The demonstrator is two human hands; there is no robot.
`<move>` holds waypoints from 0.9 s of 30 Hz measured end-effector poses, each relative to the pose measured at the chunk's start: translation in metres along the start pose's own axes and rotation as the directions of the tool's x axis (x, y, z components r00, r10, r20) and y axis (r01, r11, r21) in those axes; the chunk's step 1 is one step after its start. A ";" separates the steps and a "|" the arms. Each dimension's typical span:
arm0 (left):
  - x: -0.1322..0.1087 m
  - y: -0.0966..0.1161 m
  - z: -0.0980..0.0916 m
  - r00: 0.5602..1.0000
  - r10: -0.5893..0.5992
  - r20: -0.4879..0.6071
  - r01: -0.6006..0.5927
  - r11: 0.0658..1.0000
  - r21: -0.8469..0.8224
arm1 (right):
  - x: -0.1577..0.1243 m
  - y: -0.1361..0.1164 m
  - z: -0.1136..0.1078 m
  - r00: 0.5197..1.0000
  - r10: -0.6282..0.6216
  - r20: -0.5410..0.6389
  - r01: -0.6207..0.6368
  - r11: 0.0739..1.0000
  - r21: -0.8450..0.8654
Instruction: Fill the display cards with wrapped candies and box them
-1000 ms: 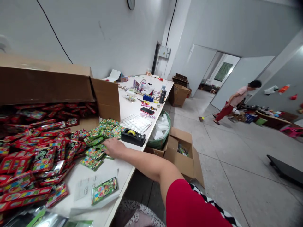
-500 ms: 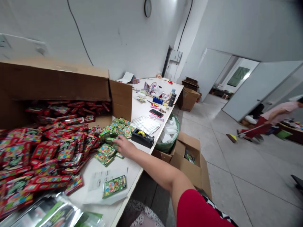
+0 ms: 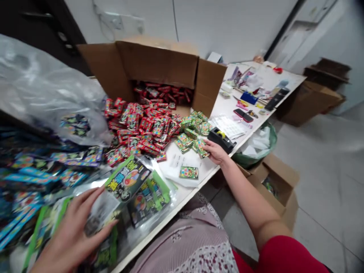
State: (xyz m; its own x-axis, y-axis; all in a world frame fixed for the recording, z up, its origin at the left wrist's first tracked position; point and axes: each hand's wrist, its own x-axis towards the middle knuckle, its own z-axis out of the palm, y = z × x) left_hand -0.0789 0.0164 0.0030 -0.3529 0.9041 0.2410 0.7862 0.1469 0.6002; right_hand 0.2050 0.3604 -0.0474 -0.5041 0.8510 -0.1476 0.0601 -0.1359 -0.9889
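1. Well apart, the left hand [image 3: 69, 235] and right hand [image 3: 216, 151] reach to separate heaps on a white desk [image 3: 204, 178], with no shared object between them.
2. At 7 o'clock, the left hand lies spread across large foil packets [image 3: 127, 178] edged in green, touching them with no visible clamp.
3. At 2 o'clock, the right hand's fingers [image 3: 209, 148] meet a loose heap of small green packets [image 3: 193, 134] beside a black tape dispenser [image 3: 221, 139]; whether they pinch one cannot be told.
4. By judgement, the step in hand is packet handling at both heaps, and this moment calls for freeing a single packet from the loose piles before lifting.
5. At 12 o'clock, red packets [image 3: 162, 93] fill a cardboard box [image 3: 157, 62] and spill in a mound [image 3: 139, 129] across the desk.
6. At 10 o'clock, a clear plastic bag [image 3: 42, 87] sags beside blue packets [image 3: 36, 170].
7. At 5 o'clock, a paper sheet [image 3: 174, 167] carries one lone green packet [image 3: 188, 172].
8. Hidden or unclear: the left hand covers part of the foil packets, and its wrist is cut off by the lower frame edge. Print on the packets is too small or blurred to read, and the depth of the box cannot be seen.
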 end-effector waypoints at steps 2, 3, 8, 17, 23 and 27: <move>-0.009 -0.011 0.004 0.998 -0.061 0.032 0.060 0.997 0.045 | -0.002 0.005 0.003 1.000 0.012 0.028 -0.012 1.000 0.017; -0.011 -0.014 0.006 0.996 -0.075 0.051 0.073 0.996 0.053 | -0.002 0.006 0.005 0.999 0.012 0.032 -0.012 1.000 0.010; -0.015 -0.016 0.012 0.991 -0.090 0.099 0.081 0.993 0.083 | -0.001 0.011 0.006 0.998 -0.063 0.017 0.065 0.986 -0.153; -0.020 -0.024 0.016 0.990 0.011 0.141 -0.042 0.975 0.218 | -0.005 0.021 -0.007 0.938 -0.346 0.032 0.281 0.700 -0.657; -0.016 -0.025 0.018 0.988 0.029 0.155 -0.066 0.968 0.242 | -0.016 0.029 -0.022 0.947 -0.322 -0.021 0.158 0.518 -0.840; -0.013 -0.023 0.023 0.988 0.031 0.152 -0.067 0.969 0.239 | -0.009 0.032 -0.025 0.969 -0.238 -0.062 0.068 0.503 -0.862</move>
State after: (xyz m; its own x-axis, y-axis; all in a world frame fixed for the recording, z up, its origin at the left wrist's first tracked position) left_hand -0.0808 0.0106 -0.0311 -0.2472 0.9587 0.1407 0.9065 0.1776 0.3830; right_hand 0.2327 0.3614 -0.0778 -0.4497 0.8886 0.0909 0.7382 0.4270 -0.5222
